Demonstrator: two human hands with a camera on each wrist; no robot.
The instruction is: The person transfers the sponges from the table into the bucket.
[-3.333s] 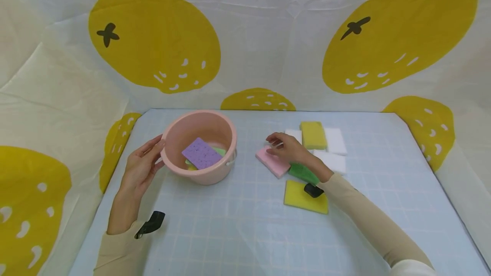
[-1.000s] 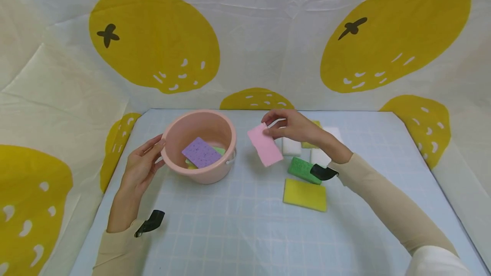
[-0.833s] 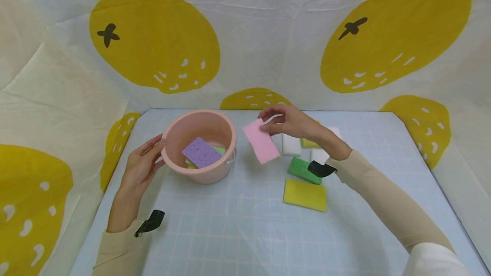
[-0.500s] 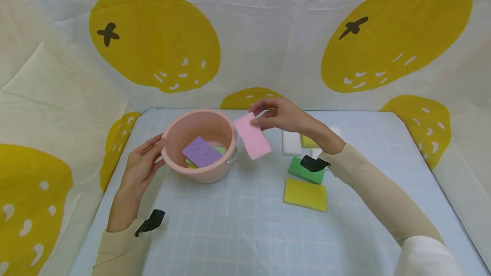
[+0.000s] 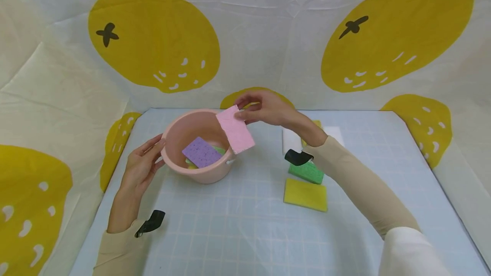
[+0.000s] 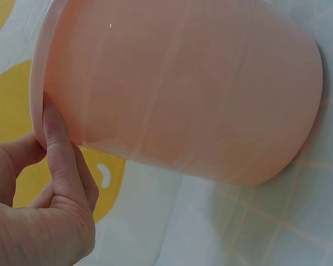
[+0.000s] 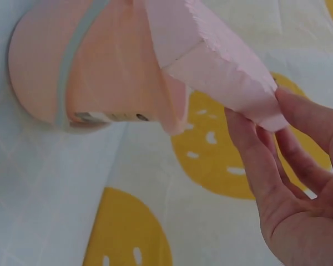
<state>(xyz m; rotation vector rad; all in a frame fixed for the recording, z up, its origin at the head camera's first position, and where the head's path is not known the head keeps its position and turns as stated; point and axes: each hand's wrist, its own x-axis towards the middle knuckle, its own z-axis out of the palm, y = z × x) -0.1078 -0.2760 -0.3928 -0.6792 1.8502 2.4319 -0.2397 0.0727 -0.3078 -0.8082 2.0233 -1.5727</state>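
Note:
My right hand (image 5: 261,107) pinches a pink sponge (image 5: 235,129) by its top edge and holds it in the air over the right rim of the pink bowl (image 5: 180,127). The right wrist view shows the pink sponge (image 7: 211,50) between thumb and fingers, with the bowl (image 7: 89,72) behind it. A purple sponge (image 5: 201,153) lies inside the bowl on top of a green one. My left hand (image 5: 142,165) rests with straight fingers against the bowl's left side; the left wrist view shows a fingertip (image 6: 53,124) touching the bowl's wall (image 6: 183,94).
To the right on the light blue gridded table lie a green sponge (image 5: 307,172), a yellow sponge (image 5: 305,194), white sponges (image 5: 290,140) and another yellow one partly behind my forearm. A lemon-print cloth backdrop (image 5: 245,33) surrounds the table.
My right hand picked the pink sponge up from the table and carried it left and upward to the bowl's rim. The left hand and bowl stayed put.

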